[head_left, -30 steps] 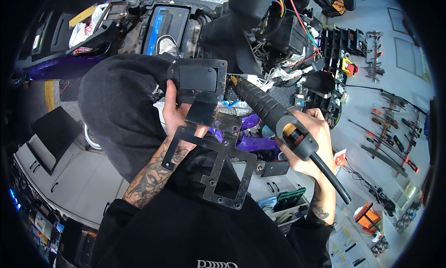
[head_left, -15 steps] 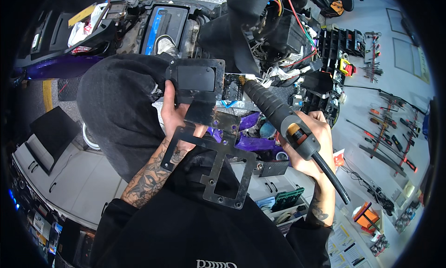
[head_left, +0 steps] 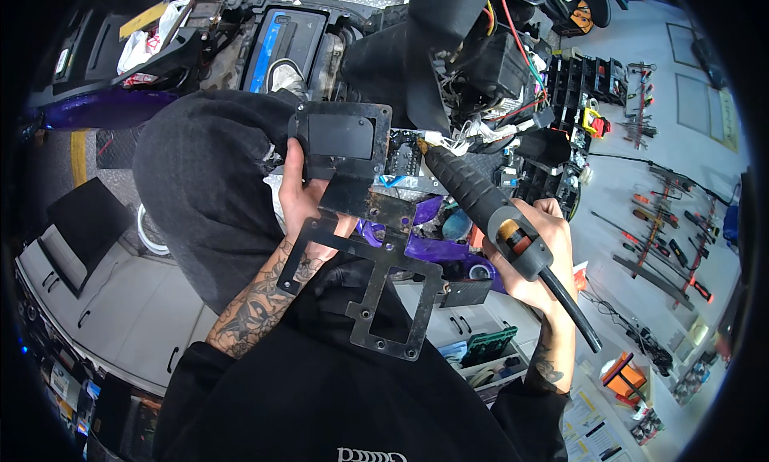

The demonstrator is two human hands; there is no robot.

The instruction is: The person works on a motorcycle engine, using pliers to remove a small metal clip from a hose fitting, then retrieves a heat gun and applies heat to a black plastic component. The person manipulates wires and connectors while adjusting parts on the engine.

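My left hand (head_left: 303, 198) grips a flat black metal bracket (head_left: 352, 114) with several cutouts and screw holes, its thumb along the left edge. Beside the bracket's upper right lies a small dark electronic module (head_left: 407, 155) with a white connector (head_left: 432, 137) and white wires. Closed round a black glue gun (head_left: 469, 182), my right hand (head_left: 549, 250) mostly lies beneath it. The gun has a ribbed barrel and a side opening showing something amber. A black stick (head_left: 570, 308) protrudes from its rear. Its brownish tip (head_left: 421, 146) meets or nearly meets the module's right edge.
Beyond my hands is a partly dismantled vehicle with a black-and-blue battery (head_left: 284, 50), loose wires and purple panels (head_left: 104, 110). Black parts bins (head_left: 593, 70) stand at right, below wall-hung tools (head_left: 665, 214). White cabinets (head_left: 120, 302) are at left.
The glue gun's tip has shifted slightly right and down along the module. The bracket and left hand have hardly moved; the view has tilted a little.
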